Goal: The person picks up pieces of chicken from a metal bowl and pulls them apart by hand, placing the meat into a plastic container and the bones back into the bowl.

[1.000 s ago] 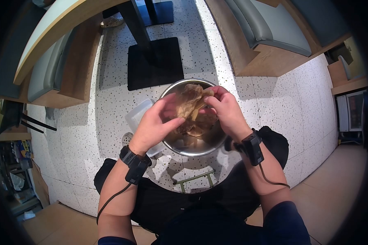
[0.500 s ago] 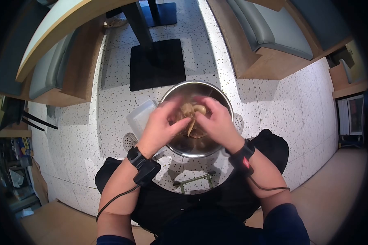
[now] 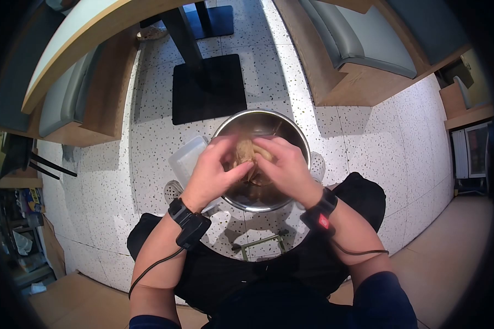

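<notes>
A round steel bowl (image 3: 239, 201) stands on the floor between my legs, with brownish contents. Over its middle, my left hand (image 3: 217, 167) pinches one side of a pale tan, lumpy piece (image 3: 246, 154), thumb and fingers closed on it. From the right my right hand (image 3: 282, 167) has its fingers wrapped on the same piece or one touching it; the two cannot be told apart. The fingertips are partly blurred. A translucent plastic container (image 3: 186, 156) sits beside the bowl at its left, partly behind my left hand.
The black table base (image 3: 208, 90) lies just beyond the bowl. Grey padded benches stand at the left (image 3: 66, 104) and right (image 3: 376, 44). Perforated shoes (image 3: 173, 190) flank the bowl. A small green metal frame (image 3: 263, 247) is near my lap.
My hands have shifted slightly and the tan piece between them has turned, showing a broader side. Both hands are still closed on it over the bowl.
</notes>
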Demonstrator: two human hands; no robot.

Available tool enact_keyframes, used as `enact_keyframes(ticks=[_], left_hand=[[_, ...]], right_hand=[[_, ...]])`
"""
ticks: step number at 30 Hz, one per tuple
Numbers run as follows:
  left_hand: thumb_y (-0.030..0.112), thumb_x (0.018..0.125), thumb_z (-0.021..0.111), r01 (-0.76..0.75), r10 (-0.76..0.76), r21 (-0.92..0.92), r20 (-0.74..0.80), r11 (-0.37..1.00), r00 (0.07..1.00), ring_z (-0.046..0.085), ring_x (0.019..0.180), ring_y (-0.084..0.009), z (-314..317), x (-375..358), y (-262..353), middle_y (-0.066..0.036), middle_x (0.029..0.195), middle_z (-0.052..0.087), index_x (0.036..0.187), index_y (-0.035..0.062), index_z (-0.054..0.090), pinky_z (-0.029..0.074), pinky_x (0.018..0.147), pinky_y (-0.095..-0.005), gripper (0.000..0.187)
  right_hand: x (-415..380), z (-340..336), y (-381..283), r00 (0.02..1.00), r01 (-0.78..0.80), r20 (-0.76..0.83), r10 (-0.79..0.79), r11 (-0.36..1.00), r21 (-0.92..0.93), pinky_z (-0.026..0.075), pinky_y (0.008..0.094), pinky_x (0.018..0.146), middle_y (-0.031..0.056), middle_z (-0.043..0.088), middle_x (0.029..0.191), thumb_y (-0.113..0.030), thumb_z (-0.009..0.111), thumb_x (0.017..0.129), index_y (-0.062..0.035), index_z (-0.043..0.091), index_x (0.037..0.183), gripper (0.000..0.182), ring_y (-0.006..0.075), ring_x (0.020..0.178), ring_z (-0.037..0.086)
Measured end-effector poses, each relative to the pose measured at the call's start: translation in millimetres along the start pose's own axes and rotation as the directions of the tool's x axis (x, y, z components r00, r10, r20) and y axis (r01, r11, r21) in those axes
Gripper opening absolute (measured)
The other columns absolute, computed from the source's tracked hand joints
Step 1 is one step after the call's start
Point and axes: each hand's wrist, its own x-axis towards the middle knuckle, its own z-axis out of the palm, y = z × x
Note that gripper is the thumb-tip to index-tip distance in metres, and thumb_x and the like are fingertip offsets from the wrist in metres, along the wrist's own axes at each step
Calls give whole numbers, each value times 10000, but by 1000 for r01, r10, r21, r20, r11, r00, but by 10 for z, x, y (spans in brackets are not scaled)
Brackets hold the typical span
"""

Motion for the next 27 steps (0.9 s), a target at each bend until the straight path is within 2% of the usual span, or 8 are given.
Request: enact_keyframes(ticks=[9,16,21,27], left_hand=[[96,861,777,-5,6,27,-67,1000,998,646,1139,-210,7,-30,97,-148,1268,620,1363,-49,594,522,1015,-326,554],[82,854,767,23,-17,72,-74,997,997,647,1136,-209,12,-29,79,-153,1264,633,1337,-56,614,529,1000,-323,525],[68,848,764,12,-13,-5,-74,1000,997,660,1123,-203,13,-26,89,-156,1262,634,1322,-63,624,542,989,-322,511],[55,847,760,8,-9,-7,-56,1000,998,670,1105,-198,2,-15,92,-155,1262,634,1318,-65,627,548,979,-315,503]], right_hand=[[13,-6,16,999,32,34,-31,999,-9,569,408,873,214,700,1153,-101,701,914,3,693,1248,350,381,1011,703],[9,-8,15,999,15,42,-15,1000,-6,569,405,865,215,704,1135,-94,694,909,8,692,1244,351,381,997,705],[19,-24,4,998,20,51,-20,1000,-8,569,404,857,217,704,1128,-89,691,908,9,692,1247,352,383,990,705],[25,-35,2,998,18,56,-18,1000,-3,568,404,850,219,705,1122,-86,690,912,9,693,1246,347,383,982,705]])
